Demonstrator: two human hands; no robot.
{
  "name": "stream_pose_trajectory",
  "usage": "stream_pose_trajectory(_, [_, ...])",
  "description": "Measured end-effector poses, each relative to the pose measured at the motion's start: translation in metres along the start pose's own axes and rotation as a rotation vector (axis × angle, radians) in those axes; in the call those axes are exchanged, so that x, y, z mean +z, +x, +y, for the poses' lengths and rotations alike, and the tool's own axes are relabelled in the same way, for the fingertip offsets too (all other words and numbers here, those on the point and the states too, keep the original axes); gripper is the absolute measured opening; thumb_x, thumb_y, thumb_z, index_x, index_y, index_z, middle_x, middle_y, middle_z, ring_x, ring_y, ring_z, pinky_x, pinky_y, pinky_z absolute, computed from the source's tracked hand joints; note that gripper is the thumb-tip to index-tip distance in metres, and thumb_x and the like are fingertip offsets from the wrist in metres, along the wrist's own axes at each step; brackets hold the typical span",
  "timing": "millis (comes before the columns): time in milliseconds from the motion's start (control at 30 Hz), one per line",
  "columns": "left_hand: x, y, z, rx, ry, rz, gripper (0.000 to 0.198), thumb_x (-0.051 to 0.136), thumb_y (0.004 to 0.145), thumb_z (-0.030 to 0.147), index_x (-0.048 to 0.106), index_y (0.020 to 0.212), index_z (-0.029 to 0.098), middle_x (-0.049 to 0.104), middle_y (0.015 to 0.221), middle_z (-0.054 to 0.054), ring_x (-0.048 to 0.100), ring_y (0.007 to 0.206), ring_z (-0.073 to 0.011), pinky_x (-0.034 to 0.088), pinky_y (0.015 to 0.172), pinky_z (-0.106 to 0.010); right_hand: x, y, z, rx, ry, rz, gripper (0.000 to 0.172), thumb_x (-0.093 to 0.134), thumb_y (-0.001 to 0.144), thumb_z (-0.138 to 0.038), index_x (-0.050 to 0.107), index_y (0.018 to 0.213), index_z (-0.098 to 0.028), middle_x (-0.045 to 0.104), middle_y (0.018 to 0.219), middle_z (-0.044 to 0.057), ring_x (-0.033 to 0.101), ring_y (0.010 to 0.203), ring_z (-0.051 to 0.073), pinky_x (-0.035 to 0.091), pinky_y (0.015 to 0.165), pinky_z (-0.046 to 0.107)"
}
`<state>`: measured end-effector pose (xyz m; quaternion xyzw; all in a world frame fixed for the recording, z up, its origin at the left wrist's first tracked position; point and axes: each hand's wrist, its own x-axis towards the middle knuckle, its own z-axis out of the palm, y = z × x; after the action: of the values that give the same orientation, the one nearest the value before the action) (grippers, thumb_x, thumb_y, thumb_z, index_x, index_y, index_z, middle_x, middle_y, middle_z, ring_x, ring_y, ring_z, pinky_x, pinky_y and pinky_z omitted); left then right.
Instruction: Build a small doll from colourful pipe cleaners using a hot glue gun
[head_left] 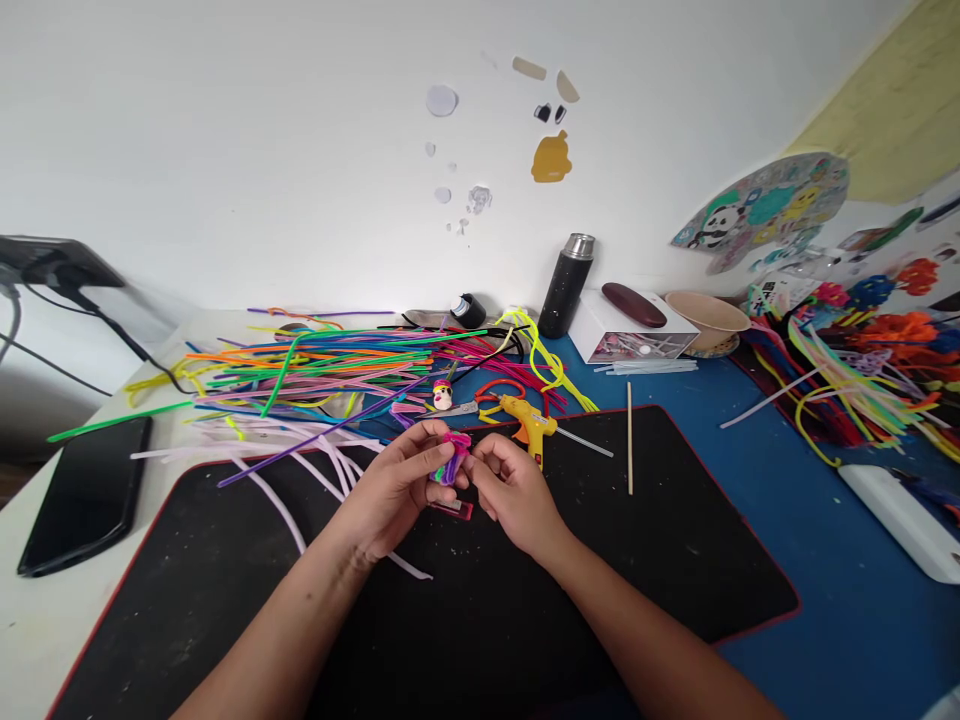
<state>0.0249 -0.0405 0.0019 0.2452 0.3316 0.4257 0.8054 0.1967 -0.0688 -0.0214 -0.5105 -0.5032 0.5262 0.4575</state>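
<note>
Between the fingertips of my left hand [405, 485] is a small piece of bent pipe cleaners [452, 463], pink at the top with purple and green strands below. My right hand [519, 495] is closed in a pinch at its right edge; the fingertips partly cover the contact. Just below the piece lies a small red object [461, 511], mostly hidden by my left hand. Beyond my hands are a yellow glue gun [534, 422] with a clear glue stick, red-handled scissors [499, 388] and a small white figure head with a pink cap [442, 397].
Many coloured pipe cleaners [322, 360] spread across the back left of the black mat [637, 590]. A wooden stick [630, 440] lies on the right. Behind stand a black flask [566, 290] and a white box [600, 340]. A phone [86, 500] rests far left.
</note>
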Motion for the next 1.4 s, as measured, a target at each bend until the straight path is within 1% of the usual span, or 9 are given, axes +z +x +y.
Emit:
stream_pose_trajectory(133, [-0.002, 0.003, 0.000, 0.038, -0.032, 0.049, 0.040, 0.097, 0.070, 0.020, 0.069, 0.098, 0.016, 0.067, 0.075, 0.002, 0.073, 0.065, -0.0149, 0.060, 0.049, -0.017, -0.003, -0.001, -0.002, 0.009, 0.011, -0.042, 0.037, 0.070, 0.095, -0.054, 0.058, 0.079, -0.023, 0.045, 0.056, -0.008, 0.037, 0.043, 0.009, 0.027, 0.042, 0.024])
stream_pose_trajectory(267, [-0.002, 0.005, 0.000, 0.070, -0.012, 0.076, 0.041, 0.098, 0.068, 0.020, 0.070, 0.098, 0.016, 0.067, 0.075, 0.002, 0.072, 0.062, -0.0140, 0.060, 0.048, -0.017, -0.004, -0.003, -0.003, 0.017, 0.025, -0.060, 0.039, 0.073, 0.092, -0.057, 0.058, 0.081, -0.022, 0.054, 0.065, -0.005, 0.038, 0.045, 0.008, 0.028, 0.043, 0.024])
stream_pose_trajectory(333, [-0.001, 0.004, 0.001, 0.077, -0.001, 0.082, 0.041, 0.098, 0.067, 0.019, 0.071, 0.098, 0.016, 0.068, 0.076, 0.002, 0.072, 0.062, -0.0139, 0.060, 0.048, -0.018, -0.005, -0.003, -0.003, 0.022, 0.026, -0.064, 0.041, 0.074, 0.091, -0.058, 0.059, 0.081, -0.022, 0.056, 0.066, -0.005, 0.038, 0.046, 0.008, 0.028, 0.043, 0.024])
stream_pose_trajectory(567, [0.001, 0.004, 0.004, 0.099, 0.037, 0.084, 0.045, 0.099, 0.065, 0.025, 0.070, 0.097, 0.016, 0.068, 0.075, 0.002, 0.070, 0.060, -0.0137, 0.055, 0.046, -0.018, -0.008, -0.003, -0.004, 0.042, 0.048, -0.090, 0.039, 0.073, 0.092, -0.058, 0.059, 0.083, -0.023, 0.046, 0.056, -0.009, 0.038, 0.041, 0.008, 0.028, 0.041, 0.023])
stream_pose_trajectory(667, [0.002, 0.003, 0.005, 0.152, 0.104, 0.095, 0.044, 0.099, 0.065, 0.027, 0.068, 0.095, 0.017, 0.067, 0.076, 0.002, 0.069, 0.061, -0.0142, 0.053, 0.045, -0.018, -0.010, -0.002, -0.008, 0.046, 0.055, -0.041, 0.041, 0.073, 0.091, -0.061, 0.060, 0.085, -0.022, 0.045, 0.057, -0.009, 0.039, 0.042, 0.009, 0.029, 0.041, 0.023])
stream_pose_trajectory(800, [0.005, 0.001, 0.003, 0.227, 0.226, 0.110, 0.042, 0.097, 0.067, 0.031, 0.067, 0.093, 0.018, 0.065, 0.078, 0.002, 0.068, 0.061, -0.0141, 0.053, 0.046, -0.020, -0.012, 0.001, -0.014, 0.001, 0.057, 0.061, 0.043, 0.074, 0.089, -0.063, 0.061, 0.087, -0.022, 0.044, 0.059, -0.009, 0.037, 0.043, 0.009, 0.027, 0.042, 0.024])
stream_pose_trajectory(967, [0.005, -0.001, 0.002, 0.216, 0.277, 0.086, 0.041, 0.096, 0.069, 0.032, 0.067, 0.094, 0.018, 0.065, 0.078, 0.002, 0.068, 0.062, -0.0150, 0.053, 0.046, -0.021, -0.008, 0.004, -0.017, -0.051, 0.059, 0.111, 0.041, 0.075, 0.089, -0.062, 0.063, 0.089, -0.023, 0.044, 0.059, -0.008, 0.036, 0.045, 0.009, 0.026, 0.042, 0.025])
stream_pose_trajectory(1200, [0.007, -0.002, 0.002, 0.184, 0.290, 0.044, 0.043, 0.098, 0.067, 0.032, 0.068, 0.094, 0.018, 0.068, 0.081, 0.000, 0.066, 0.063, -0.0145, 0.055, 0.047, -0.021, -0.002, 0.005, -0.015, -0.030, 0.041, 0.055, 0.040, 0.074, 0.090, -0.062, 0.061, 0.088, -0.023, 0.046, 0.059, -0.008, 0.038, 0.045, 0.010, 0.029, 0.042, 0.025])
stream_pose_trajectory(1400, [0.005, -0.003, 0.002, 0.202, 0.307, 0.012, 0.038, 0.094, 0.075, 0.033, 0.067, 0.098, 0.019, 0.067, 0.084, 0.001, 0.067, 0.066, -0.0142, 0.057, 0.050, -0.021, 0.000, 0.006, -0.011, -0.021, 0.086, 0.011, 0.044, 0.074, 0.090, -0.064, 0.059, 0.086, -0.023, 0.047, 0.055, -0.009, 0.037, 0.041, 0.009, 0.027, 0.040, 0.024])
